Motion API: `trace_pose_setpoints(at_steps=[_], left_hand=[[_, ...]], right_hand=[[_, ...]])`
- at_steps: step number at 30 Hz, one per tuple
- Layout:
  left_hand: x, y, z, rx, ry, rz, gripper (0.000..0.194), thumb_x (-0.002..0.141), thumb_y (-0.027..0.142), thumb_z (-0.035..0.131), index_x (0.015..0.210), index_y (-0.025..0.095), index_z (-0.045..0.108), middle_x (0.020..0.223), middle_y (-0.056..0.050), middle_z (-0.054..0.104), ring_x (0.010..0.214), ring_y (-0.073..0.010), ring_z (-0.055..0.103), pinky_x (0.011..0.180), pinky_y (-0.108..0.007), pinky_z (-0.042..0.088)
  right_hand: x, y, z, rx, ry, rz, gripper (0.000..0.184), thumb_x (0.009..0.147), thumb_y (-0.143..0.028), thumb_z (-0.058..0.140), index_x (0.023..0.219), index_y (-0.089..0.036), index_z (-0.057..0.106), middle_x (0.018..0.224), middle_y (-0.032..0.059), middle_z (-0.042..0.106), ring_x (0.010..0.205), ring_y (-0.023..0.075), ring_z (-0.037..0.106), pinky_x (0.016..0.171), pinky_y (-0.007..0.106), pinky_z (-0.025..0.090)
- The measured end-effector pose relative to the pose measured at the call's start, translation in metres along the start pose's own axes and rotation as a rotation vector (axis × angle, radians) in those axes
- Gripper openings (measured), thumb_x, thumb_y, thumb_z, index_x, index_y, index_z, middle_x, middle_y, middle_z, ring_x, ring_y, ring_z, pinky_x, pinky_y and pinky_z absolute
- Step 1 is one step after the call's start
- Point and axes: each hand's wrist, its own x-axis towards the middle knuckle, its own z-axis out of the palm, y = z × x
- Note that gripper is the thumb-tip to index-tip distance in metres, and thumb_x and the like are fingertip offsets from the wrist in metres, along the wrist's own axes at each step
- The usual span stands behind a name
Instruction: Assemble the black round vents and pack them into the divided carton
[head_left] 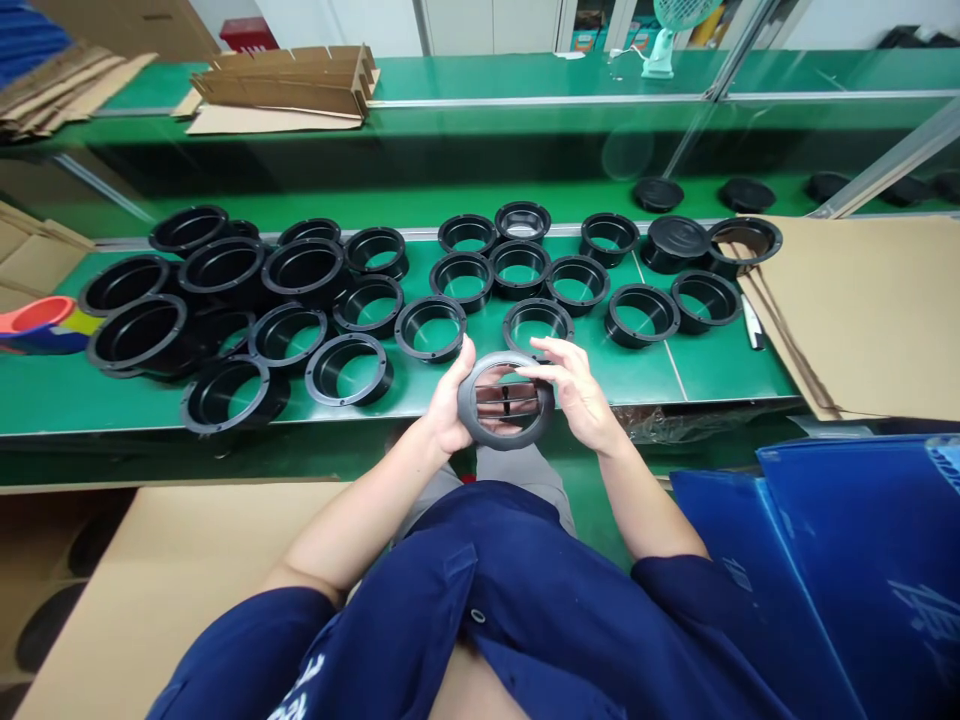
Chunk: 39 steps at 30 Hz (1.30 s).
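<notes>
A round dark grey air vent point(517, 440), with thin crossbars and a black tab inside its ring, is held up in front of the table's front edge. My left hand point(448, 405) grips its left rim, thumb in front, with fingers showing behind the opening. On the other side, my right hand point(579, 392) has its fingers stretched out, the tips at the upper right rim. Whether they press on it I cannot tell. Just beyond the vent stands a black flanged ring point(538, 318), and another black ring point(430, 328) is to its left.
Several more black rings point(349, 370) stand on the green table point(600, 380), stacked at the left. Cardboard sheets point(877, 320) lie at right beside a marker pen point(752, 325). A tape dispenser point(45, 325) is far left. Blue plastic sheets point(862, 560) are close to my right arm.
</notes>
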Motion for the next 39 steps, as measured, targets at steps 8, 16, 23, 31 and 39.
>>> trace_pose_setpoints(at_steps=[8, 16, 23, 31, 39], left_hand=[[0.007, 0.003, -0.007, -0.019, 0.002, 0.010, 0.082, 0.095, 0.079, 0.041, 0.130, 0.009, 0.065, 0.111, -0.020, 0.073, 0.104, -0.0392, 0.070, 0.091, -0.056, 0.057], [0.011, -0.015, 0.010, 0.007, 0.065, 0.022, 0.066, 0.100, 0.067, 0.048, 0.122, 0.009, 0.069, 0.100, -0.016, 0.076, 0.096, -0.0319, 0.073, 0.093, -0.044, 0.057], [0.010, -0.006, 0.013, 0.059, 0.073, 0.081, 0.078, 0.093, 0.082, 0.040, 0.125, 0.015, 0.065, 0.118, -0.017, 0.070, 0.113, -0.0334, 0.067, 0.096, -0.046, 0.055], [0.000, 0.003, -0.018, 0.220, 0.246, 0.142, 0.055, 0.096, 0.063, 0.057, 0.114, 0.012, 0.065, 0.121, -0.018, 0.065, 0.109, -0.0282, 0.064, 0.092, -0.039, 0.053], [-0.020, 0.004, -0.039, 0.293, 0.393, 0.120, 0.056, 0.080, 0.062, 0.077, 0.104, 0.013, 0.070, 0.109, -0.012, 0.069, 0.102, -0.0256, 0.064, 0.088, -0.036, 0.053]], right_hand=[[-0.016, 0.007, 0.000, -0.191, -0.069, -0.079, 0.069, 0.105, -0.068, 0.018, 0.145, -0.030, 0.059, 0.155, 0.0060, 0.045, 0.147, 0.0322, 0.033, 0.123, 0.057, 0.033], [-0.014, -0.007, -0.001, -0.431, -0.341, -0.222, 0.116, 0.077, -0.085, 0.065, 0.163, -0.019, 0.025, 0.168, 0.0217, 0.009, 0.154, 0.0455, 0.014, 0.122, 0.069, 0.019], [0.035, 0.008, -0.010, -0.456, -0.220, -0.196, 0.107, 0.081, -0.066, 0.073, 0.163, -0.020, 0.022, 0.161, 0.0215, 0.025, 0.146, 0.0421, 0.030, 0.116, 0.061, 0.036], [0.080, 0.057, 0.003, -0.812, -0.246, 0.077, 0.098, 0.082, -0.065, 0.070, 0.154, -0.005, 0.041, 0.152, 0.0302, 0.039, 0.139, 0.0478, 0.038, 0.115, 0.063, 0.032], [0.080, 0.020, 0.002, -0.866, -0.257, 0.013, 0.080, 0.105, -0.058, 0.032, 0.163, -0.005, 0.016, 0.168, 0.0213, 0.014, 0.157, 0.0354, 0.007, 0.125, 0.056, 0.015]])
